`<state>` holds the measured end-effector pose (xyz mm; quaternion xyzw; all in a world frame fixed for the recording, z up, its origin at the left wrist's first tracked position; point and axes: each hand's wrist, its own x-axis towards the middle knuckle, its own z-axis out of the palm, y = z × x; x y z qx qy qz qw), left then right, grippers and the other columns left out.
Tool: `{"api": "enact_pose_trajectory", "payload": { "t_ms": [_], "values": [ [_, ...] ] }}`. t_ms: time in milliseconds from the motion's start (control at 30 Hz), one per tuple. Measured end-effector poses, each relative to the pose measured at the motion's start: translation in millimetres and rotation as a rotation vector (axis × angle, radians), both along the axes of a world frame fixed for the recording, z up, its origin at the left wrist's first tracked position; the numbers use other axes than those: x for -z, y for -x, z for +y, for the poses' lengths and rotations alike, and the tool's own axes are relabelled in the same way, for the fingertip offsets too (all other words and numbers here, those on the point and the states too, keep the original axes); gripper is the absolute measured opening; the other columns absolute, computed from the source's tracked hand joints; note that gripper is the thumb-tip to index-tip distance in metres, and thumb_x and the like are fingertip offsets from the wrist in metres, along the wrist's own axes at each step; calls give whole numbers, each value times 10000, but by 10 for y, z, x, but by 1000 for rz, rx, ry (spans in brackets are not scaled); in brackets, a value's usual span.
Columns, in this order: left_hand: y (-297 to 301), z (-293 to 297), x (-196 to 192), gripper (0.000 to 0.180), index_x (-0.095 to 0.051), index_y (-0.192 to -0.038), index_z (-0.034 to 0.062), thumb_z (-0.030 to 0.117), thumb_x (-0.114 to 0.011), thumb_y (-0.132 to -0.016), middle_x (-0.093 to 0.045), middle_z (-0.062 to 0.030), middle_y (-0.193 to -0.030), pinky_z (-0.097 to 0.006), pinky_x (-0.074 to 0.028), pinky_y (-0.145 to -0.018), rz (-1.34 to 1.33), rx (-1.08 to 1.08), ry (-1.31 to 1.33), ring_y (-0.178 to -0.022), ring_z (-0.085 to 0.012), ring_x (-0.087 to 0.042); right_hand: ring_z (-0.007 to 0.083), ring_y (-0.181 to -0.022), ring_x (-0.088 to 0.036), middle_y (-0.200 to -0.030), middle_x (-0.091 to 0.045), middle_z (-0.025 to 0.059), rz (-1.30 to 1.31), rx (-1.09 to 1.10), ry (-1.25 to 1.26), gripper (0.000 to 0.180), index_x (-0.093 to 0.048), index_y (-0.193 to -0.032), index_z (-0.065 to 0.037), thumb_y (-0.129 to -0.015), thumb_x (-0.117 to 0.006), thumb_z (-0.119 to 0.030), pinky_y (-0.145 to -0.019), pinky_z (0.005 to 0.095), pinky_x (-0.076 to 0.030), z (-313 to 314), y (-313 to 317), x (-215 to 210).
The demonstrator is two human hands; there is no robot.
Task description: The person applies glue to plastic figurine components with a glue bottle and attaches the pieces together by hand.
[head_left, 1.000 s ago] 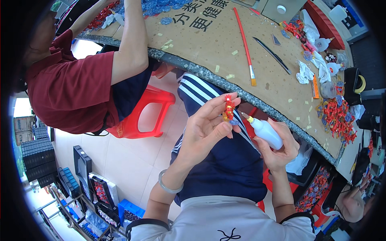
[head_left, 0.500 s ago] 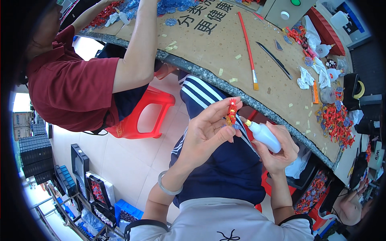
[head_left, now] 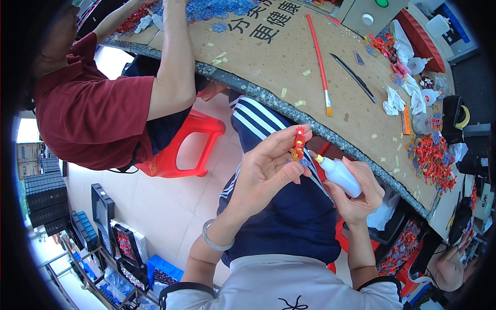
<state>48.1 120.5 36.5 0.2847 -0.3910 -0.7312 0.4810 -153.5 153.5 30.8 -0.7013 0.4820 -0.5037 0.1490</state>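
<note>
Between the fingers and thumb of my left hand (head_left: pixel 271 168) is a small red figurine with gold bands (head_left: pixel 299 142); a bit of blue shows at its lower end. My right hand (head_left: pixel 360 192) is wrapped round a white squeeze bottle (head_left: pixel 339 176) with a yellow collar and a thin tip. The bottle lies tilted, its tip pointing at the figurine's lower side, very close to it. Whether tip and figurine touch I cannot tell. Both hands are above my lap, just off the table's edge.
On the brown-covered table (head_left: pixel 279 67) lie a red paintbrush (head_left: pixel 319 62) and a black pen-like tool (head_left: pixel 353 77). Red figurines (head_left: pixel 434 163) are heaped at the right, near crumpled tissues (head_left: pixel 393 101). A co-worker in a maroon shirt (head_left: pixel 98 113) sits left on a red stool (head_left: pixel 191 147).
My hands, the figurine and the bottle have hardly moved. At the left, the co-worker's forearm has shifted slightly to the left.
</note>
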Motion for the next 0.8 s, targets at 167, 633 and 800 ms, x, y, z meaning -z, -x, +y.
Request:
{"api": "enact_pose_trajectory", "payload": {
  "t_ms": [167,633,800],
  "values": [
    [3,7,15,530,-385,-1369,-39,38,-606,-894,-493,-191,-1333,-239,-511,-694,-4,-6,14,-893,-182,-635,274,-727,-664,-842,-686,161,15,5,14,463,-666,-1026,41,-593,-824,-8,-670,323,-519,0,9,10],
    [-3,5,4,491,-410,-1362,-20,6,-569,-898,-519,-190,-1302,-230,-500,-651,-36,-26,-15,-830,-174,-647,280,-732,-660,-860,-678,173,71,-16,1,467,-665,-1040,31,-596,-810,17,-642,312,-524,13,-9,-120],
    [-7,3,38,484,-429,-1352,-17,14,-582,-894,-424,-203,-1390,-230,-501,-662,-35,-66,20,-842,-188,-652,280,-728,-659,-859,-676,174,82,-28,-2,468,-665,-1044,29,-599,-808,19,-641,312,-523,-6,-17,-135]
  ]
}}
